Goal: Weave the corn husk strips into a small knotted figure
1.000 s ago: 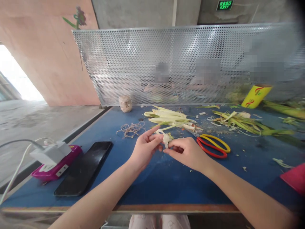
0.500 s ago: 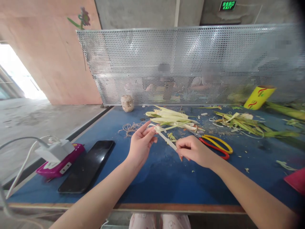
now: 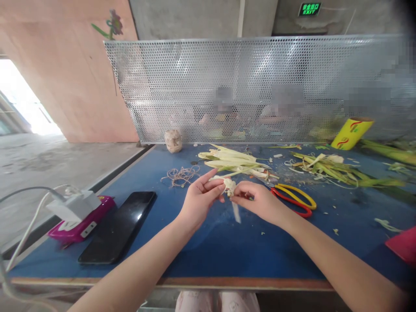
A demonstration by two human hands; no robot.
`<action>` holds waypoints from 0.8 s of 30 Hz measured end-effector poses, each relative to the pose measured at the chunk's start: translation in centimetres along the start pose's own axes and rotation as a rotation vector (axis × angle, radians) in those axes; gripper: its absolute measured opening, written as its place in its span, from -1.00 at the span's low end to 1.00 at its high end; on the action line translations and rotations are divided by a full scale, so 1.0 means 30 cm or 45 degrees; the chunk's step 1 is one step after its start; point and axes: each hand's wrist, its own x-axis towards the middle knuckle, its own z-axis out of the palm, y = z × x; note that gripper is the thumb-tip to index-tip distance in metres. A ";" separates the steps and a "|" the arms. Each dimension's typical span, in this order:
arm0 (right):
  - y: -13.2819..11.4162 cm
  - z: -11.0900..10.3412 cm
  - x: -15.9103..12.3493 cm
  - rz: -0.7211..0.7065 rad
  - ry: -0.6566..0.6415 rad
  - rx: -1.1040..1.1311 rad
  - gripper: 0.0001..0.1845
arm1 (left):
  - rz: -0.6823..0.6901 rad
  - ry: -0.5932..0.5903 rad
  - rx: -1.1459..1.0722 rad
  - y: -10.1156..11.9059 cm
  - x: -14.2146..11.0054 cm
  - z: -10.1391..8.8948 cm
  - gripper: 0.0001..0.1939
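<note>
Above the middle of the table, my left hand (image 3: 202,198) pinches a pale strip of what looks like corn husk (image 3: 229,186), bunched up between my two hands. Close beside it, my right hand (image 3: 256,200) is closed with thumb and forefinger on the right side of the same husk. A loose tail of the strip hangs down between the hands. Behind them lies a pile of pale green husks (image 3: 227,158). Red-and-yellow-handled scissors (image 3: 300,201) rest just beyond my right hand, their blades largely hidden. Left of the pile is a tangle of thin twine (image 3: 182,175).
A black phone (image 3: 120,227) and a magenta power strip (image 3: 81,225) with a white plug are at left. At the back stand a beige ball of string (image 3: 173,141) and a yellow roll (image 3: 352,133). More husks (image 3: 338,169) lie right, before a perforated metal screen (image 3: 195,86).
My right hand has moved left and slightly up, close to my left hand. The strip, stretched straight between them before, is now bunched, with its tail hanging down.
</note>
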 end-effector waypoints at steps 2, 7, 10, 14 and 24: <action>-0.003 -0.014 -0.003 -0.039 -0.011 -0.034 -0.79 | 0.025 0.029 -0.032 0.001 0.004 -0.002 -0.38; -0.016 -0.063 -0.014 -0.029 -0.092 -0.055 -0.77 | 0.056 0.064 -0.091 0.005 0.010 -0.004 -0.39; -0.011 -0.066 -0.013 0.012 0.051 -0.072 -0.84 | 0.024 0.061 -0.090 0.008 0.006 0.001 -0.41; -0.005 -0.047 -0.008 -0.112 0.276 -0.161 -0.91 | -0.026 0.031 -0.069 0.013 -0.001 0.011 -0.50; -0.010 -0.026 -0.013 -0.211 0.179 -0.122 -0.93 | -0.027 -0.101 0.122 -0.010 0.003 0.004 -0.38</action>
